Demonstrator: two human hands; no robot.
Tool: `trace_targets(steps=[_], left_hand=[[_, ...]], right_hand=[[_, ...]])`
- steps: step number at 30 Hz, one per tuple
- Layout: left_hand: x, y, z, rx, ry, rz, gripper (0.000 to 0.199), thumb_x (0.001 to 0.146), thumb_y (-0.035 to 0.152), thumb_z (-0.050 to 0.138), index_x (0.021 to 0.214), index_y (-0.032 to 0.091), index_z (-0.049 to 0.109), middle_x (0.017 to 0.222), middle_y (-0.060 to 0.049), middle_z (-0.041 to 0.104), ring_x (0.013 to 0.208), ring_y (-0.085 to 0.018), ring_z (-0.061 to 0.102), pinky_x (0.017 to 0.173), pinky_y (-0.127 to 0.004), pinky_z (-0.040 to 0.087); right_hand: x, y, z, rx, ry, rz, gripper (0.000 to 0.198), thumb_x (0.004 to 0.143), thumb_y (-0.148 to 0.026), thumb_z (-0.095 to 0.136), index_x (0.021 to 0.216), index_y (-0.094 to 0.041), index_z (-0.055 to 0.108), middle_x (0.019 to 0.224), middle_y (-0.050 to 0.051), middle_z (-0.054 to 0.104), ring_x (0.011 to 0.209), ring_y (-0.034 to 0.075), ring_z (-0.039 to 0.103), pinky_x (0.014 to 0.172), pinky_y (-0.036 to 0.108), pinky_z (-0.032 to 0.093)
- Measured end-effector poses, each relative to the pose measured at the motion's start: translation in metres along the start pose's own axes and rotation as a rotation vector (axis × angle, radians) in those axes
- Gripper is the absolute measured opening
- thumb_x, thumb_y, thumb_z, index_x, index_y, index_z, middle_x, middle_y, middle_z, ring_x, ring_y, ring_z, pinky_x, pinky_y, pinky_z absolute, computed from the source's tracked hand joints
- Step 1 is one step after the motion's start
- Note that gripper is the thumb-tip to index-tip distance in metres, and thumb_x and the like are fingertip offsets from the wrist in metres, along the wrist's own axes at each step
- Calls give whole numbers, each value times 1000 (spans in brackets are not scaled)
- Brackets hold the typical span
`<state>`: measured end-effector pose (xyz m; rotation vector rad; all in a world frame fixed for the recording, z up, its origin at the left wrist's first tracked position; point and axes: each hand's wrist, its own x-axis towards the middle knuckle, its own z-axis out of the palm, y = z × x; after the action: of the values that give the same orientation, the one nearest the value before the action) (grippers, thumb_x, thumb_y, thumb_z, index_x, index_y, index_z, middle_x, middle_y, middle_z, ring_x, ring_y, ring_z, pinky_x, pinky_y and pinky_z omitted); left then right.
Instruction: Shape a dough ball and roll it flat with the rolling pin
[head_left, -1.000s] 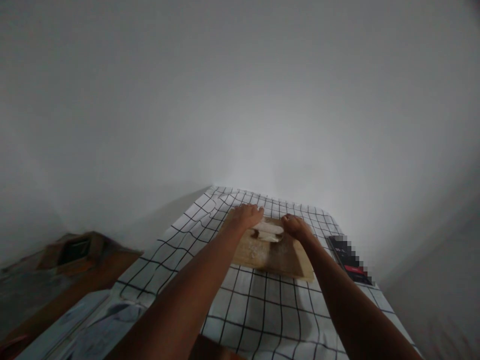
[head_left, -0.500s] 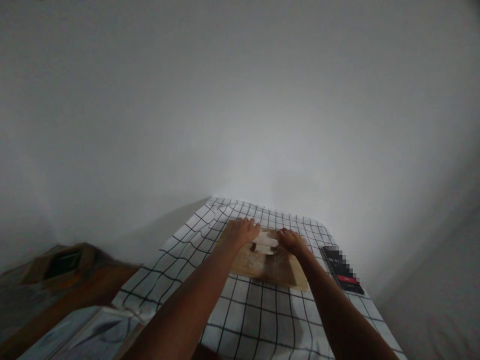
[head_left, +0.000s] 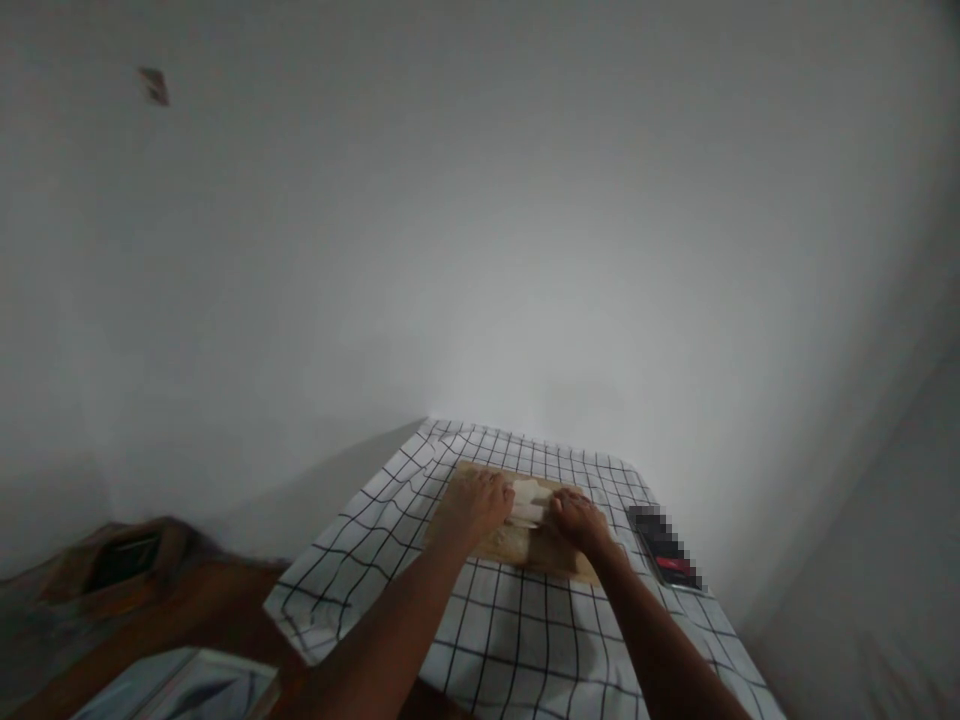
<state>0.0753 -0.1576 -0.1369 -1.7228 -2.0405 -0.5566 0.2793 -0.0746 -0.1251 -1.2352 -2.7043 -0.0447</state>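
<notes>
A pale sheet of dough (head_left: 531, 490) lies on a wooden board (head_left: 499, 548) dusted with what looks like flour. Across its near part runs a pale, rounded bar that looks like a rolling pin (head_left: 528, 514). On the left end, my left hand (head_left: 489, 498) is closed with its fingers curled over the pin. My right hand (head_left: 577, 516) is wrapped round the right end in the same way. Both ends of the pin are hidden under my hands, and the dough shows only between them.
The board rests on a table with a white, black-checked cloth (head_left: 517, 620). A dark flat item with a red band (head_left: 675, 566) lies at the right edge. A wall (head_left: 480, 250) stands behind. An open box (head_left: 124, 562) is on the floor at left.
Both hands have come slightly toward me over the board, still closed at the pin's ends. The camera has tilted up a little, so the table sits lower in view.
</notes>
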Motion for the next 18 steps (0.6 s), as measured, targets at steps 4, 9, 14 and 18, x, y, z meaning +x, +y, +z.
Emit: trace_targets(steps=[4, 9, 14, 18], left_hand=[[-9, 5, -10, -15, -20, 14, 32, 97, 30, 40, 102, 16, 69, 103, -15, 71, 103, -28, 62, 90, -44, 45], [-16, 10, -21, -1, -41, -13, 36, 98, 30, 37, 106, 17, 68, 108, -13, 71, 106, -28, 61, 94, -44, 44], [-16, 13, -29, 1, -116, -69, 36, 98, 31, 36, 108, 18, 69, 111, -14, 70, 107, -28, 61, 93, -43, 45], [-15, 12, -29, -7, -129, -28, 36, 98, 30, 37, 108, 16, 69, 109, -16, 70, 108, -28, 60, 94, -43, 44]], right_hand=[[-11, -3, 3, -134, 29, -90, 36, 100, -20, 34, 114, -18, 67, 125, 13, 66, 120, 25, 58, 100, 35, 43], [-22, -6, 2, -72, 44, -38, 34, 100, -21, 37, 120, -20, 64, 132, 12, 63, 128, 24, 54, 103, 35, 43], [-23, -6, 2, -42, 23, -40, 36, 102, -23, 34, 122, -19, 64, 131, 11, 64, 127, 24, 55, 104, 35, 42], [-18, -5, 3, -8, 15, -6, 36, 103, -27, 33, 120, -20, 64, 130, 10, 64, 127, 23, 54, 103, 34, 42]])
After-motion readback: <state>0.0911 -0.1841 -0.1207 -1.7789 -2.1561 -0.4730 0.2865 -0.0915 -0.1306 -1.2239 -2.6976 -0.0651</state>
